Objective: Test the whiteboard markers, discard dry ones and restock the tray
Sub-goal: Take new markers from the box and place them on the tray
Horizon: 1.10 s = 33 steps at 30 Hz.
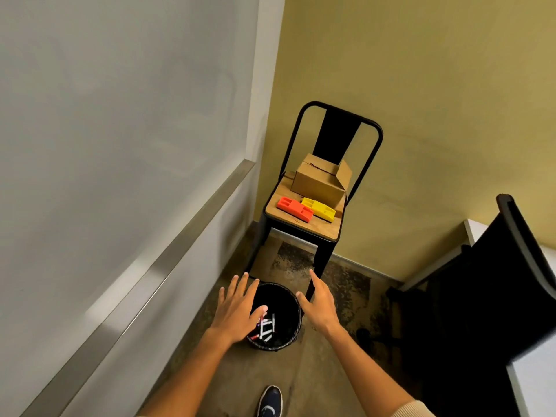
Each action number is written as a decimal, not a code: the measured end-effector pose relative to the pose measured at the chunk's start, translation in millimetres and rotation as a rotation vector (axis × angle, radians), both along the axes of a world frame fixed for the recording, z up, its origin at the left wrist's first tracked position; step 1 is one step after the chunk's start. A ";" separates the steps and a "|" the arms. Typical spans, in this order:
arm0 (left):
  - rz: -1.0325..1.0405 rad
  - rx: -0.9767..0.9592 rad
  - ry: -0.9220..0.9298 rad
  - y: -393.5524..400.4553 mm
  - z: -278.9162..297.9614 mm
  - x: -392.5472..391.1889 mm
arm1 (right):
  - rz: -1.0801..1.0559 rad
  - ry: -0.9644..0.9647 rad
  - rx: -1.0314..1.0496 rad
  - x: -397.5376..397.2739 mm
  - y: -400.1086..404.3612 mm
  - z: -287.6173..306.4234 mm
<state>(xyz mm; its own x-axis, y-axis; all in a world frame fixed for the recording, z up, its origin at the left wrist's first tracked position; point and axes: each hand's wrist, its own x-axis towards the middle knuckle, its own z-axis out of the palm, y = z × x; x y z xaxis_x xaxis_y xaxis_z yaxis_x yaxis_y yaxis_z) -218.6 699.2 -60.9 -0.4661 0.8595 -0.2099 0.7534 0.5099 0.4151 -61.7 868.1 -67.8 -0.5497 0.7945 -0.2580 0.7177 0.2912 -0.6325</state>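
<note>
Left hand: fingers spread and straight, nothing held, poised over the 9 o'clock rim of the waste bin. Right hand: likewise flat and empty, at the bin's 3 o'clock side; contact with the rim not discernible. Discarded markers: several white-barrelled pieces, at least one red-capped, lying loose at the bin's bottom, partly hidden under the left thumb. Whiteboard tray: metal ledge running from 7 o'clock up to 11 o'clock along the whiteboard; no markers seen on the visible stretch. Chair at 12 o'clock beyond the bin, carrying a cardboard box with an orange holder and a yellow holder side by side before it. Step in hand, by judgement: discard apparently complete, restock pending. Next move likely calls for a reach forward to the chair and opening the box for fresh stock; contents unconfirmed.
</note>
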 end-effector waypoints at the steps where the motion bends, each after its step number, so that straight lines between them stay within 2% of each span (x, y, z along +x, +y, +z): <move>1: -0.002 0.001 -0.002 3.3 0.8 -2.2 | -0.001 -0.004 0.007 1.1 1.2 0.1; 7: -0.043 0.016 0.009 31.1 8.5 -16.5 | -0.012 0.008 0.020 -4.0 25.6 14.4; 15: -0.079 0.031 0.039 115.3 19.8 -47.5 | 0.011 0.097 0.106 -44.2 107.3 34.6; 25: -0.072 0.028 0.048 305.3 25.6 -77.6 | 0.123 0.167 0.127 -109.6 283.1 43.1; 29: -0.043 0.072 0.052 384.2 30.4 -93.0 | 0.256 0.155 0.141 -138.7 340.2 40.0; 33: -0.001 0.030 0.088 436.7 36.1 -105.8 | 0.410 0.112 0.134 -163.2 372.8 30.5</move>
